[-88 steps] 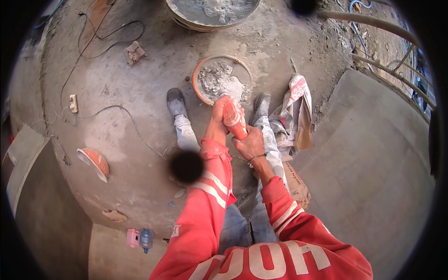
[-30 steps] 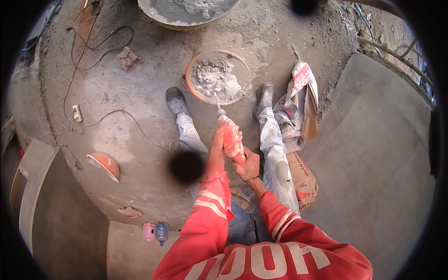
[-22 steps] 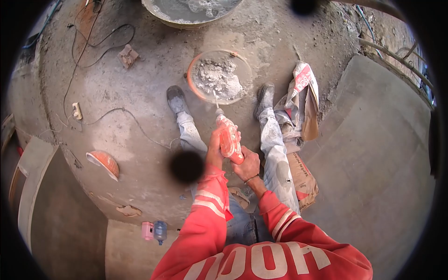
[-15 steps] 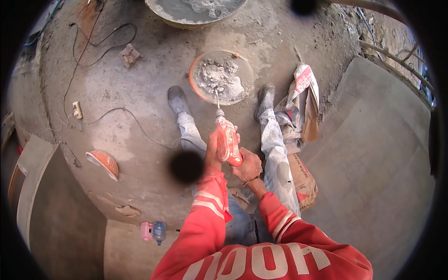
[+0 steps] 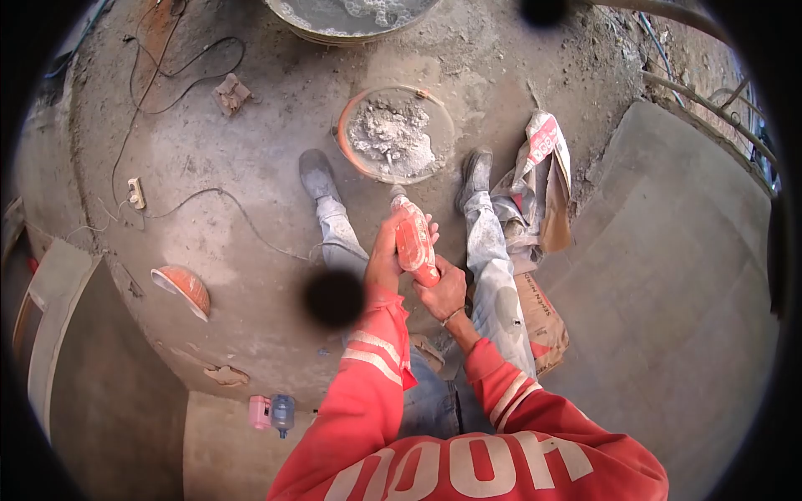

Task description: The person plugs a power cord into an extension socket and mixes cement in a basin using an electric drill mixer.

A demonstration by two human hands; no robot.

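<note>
An orange-red power drill (image 5: 415,242), smeared with pale dust, is held in front of my legs, pointing at a bucket. My left hand (image 5: 388,250) is wrapped round the left side of the drill's body, its fingertips showing on the far side. My right hand (image 5: 444,292) grips the drill's rear handle. Between my shoes stands the round orange-rimmed bucket (image 5: 344,139), holding a lumpy grey mix (image 5: 388,132). The drill's chuck is at the near rim; most of the bit or mixing shaft is hard to make out.
A large basin of cloudy water (image 5: 334,37) stands beyond the bucket. A torn cement bag (image 5: 535,167) and another bag (image 5: 543,321) lie right of my leg. At left are an orange bowl (image 5: 185,290), a socket block (image 5: 136,193), a trailing cable (image 5: 242,217) and a broken brick (image 5: 230,94).
The drill has swung slightly, its rear end shifting right, and both hands moved with it. Less of the shaft shows now. The bucket stays in place.
</note>
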